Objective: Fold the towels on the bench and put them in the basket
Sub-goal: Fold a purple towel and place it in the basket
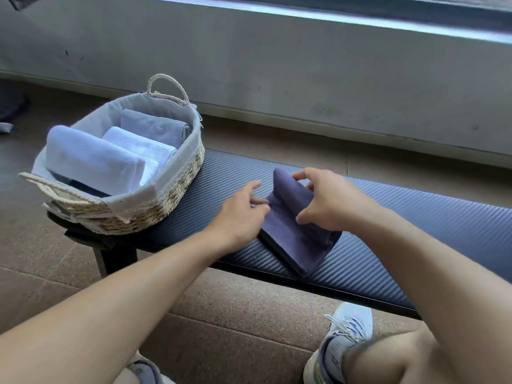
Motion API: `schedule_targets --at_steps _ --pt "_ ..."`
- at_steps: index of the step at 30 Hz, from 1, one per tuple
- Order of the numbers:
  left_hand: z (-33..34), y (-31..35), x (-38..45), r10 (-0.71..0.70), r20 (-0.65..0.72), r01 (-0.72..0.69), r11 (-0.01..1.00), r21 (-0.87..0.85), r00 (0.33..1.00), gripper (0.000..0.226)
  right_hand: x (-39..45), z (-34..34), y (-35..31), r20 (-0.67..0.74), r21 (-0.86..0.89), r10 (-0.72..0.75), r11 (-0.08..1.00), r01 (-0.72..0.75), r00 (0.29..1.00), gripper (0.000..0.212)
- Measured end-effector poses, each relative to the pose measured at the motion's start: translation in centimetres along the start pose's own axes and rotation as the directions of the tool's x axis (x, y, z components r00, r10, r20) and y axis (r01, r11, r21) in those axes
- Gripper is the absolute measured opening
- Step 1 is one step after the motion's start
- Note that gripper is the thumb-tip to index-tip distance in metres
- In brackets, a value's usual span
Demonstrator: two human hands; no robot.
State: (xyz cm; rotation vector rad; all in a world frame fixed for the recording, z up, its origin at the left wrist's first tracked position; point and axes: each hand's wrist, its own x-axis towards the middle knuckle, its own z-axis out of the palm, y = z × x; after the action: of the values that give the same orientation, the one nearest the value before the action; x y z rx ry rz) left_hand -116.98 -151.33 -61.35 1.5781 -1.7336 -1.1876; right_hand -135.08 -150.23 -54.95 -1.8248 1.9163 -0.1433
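A dark purple towel (288, 234) lies on the black padded bench (415, 212), its far part rolled into a thick tube and its near part flat. My right hand (329, 200) grips the roll, thumb on the near side and fingers over the top. My left hand (243, 214) rests at the towel's left edge with its fingers on the flat part beside the roll. A woven basket (177, 187) with a grey cloth liner stands on the bench's left end. It holds three rolled towels: two pale white ones (94, 159) and a grey-blue one (155, 126).
The bench runs from the basket to the right edge of the view. Behind it is a strip of brown floor and a low grey wall (304, 65) under a window. My knee and grey sneaker (340, 345) are in front of the bench.
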Motion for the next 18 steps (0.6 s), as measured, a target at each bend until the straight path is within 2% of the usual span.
schedule_targets --at_steps 2,5,9,11,13,15,18 --pt "-0.5 0.3 0.7 -0.143 0.002 0.138 0.953 -0.269 0.990 0.051 -1.5 0.6 -1.1 0.030 -0.065 -0.065 0.996 0.066 0.997 0.067" --pt "-1.1 0.3 1.2 -0.214 0.049 0.215 0.886 -0.412 0.976 0.041 -3.2 1.7 -1.9 0.102 -0.129 -0.158 0.977 0.170 0.982 0.061" --pt "-1.1 -0.6 1.4 -0.202 0.015 0.194 0.913 -0.360 0.979 0.050 -3.7 2.3 -1.7 0.119 -0.144 -0.229 0.959 0.244 0.966 0.051" --pt "-1.0 -0.7 1.4 -0.177 0.011 0.170 0.925 -0.340 0.984 0.044 -3.4 1.8 -1.3 0.104 -0.031 -0.211 0.976 0.215 0.972 0.034" --pt "-1.2 -0.6 1.4 -0.166 0.005 0.159 0.931 -0.329 0.986 0.041 -2.7 0.9 -0.3 0.022 0.078 -0.128 0.989 0.126 0.992 0.022" --pt "-1.5 -0.8 1.6 -0.160 -0.009 0.151 0.948 -0.280 0.987 0.040 -1.9 0.3 1.0 0.012 0.046 -0.024 0.999 0.024 1.000 0.040" --pt "-2.0 -1.1 1.8 -0.079 -0.003 0.079 0.994 -0.069 0.997 0.043 -1.4 0.6 2.1 0.255 -0.063 0.096 0.995 -0.083 0.962 0.063"
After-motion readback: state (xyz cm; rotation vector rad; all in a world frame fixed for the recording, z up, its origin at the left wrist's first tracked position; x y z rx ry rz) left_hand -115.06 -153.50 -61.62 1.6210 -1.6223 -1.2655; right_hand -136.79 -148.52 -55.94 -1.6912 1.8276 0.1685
